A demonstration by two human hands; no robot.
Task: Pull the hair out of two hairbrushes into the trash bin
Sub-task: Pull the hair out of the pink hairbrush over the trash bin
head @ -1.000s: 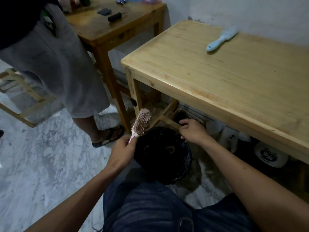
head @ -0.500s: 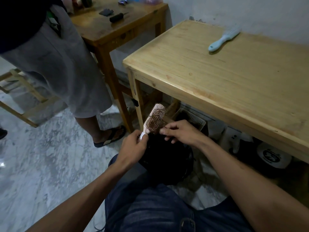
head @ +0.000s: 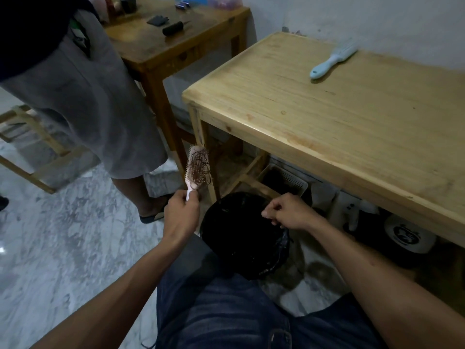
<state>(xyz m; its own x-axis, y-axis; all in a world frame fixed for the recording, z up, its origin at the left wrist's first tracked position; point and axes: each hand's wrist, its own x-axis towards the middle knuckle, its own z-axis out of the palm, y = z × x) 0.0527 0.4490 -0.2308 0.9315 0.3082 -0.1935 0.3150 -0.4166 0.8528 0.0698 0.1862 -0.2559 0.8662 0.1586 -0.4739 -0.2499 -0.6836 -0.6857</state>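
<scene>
The pink hairbrush (head: 196, 170) stands nearly upright, bristles toward the right, with a tangle of dark hair (head: 201, 167) caught across its pad. The left hand (head: 181, 217) is wrapped round its handle, holding it just left of the trash bin (head: 241, 238), a round bin lined with a black bag on the floor between the person's knees. The right hand (head: 289, 212) hovers over the bin's far rim with its fingers curled and the thumb meeting the fingertips; it looks like a pinch on a few strands, but the light is dim and I cannot tell whether any hair is actually in it.

Judging by how much hair sits on the pink brush, this first brush is only partly cleaned at best. The second one, a light blue hairbrush (head: 332, 59), lies untouched on the wooden surface (head: 327, 122), well apart from the hands, near the wall. So most of the job seems left: finish the pink brush, then do the blue.

A second person in grey shorts (head: 83, 96) stands to the left, beside a darker table (head: 176, 46) holding small items.
</scene>
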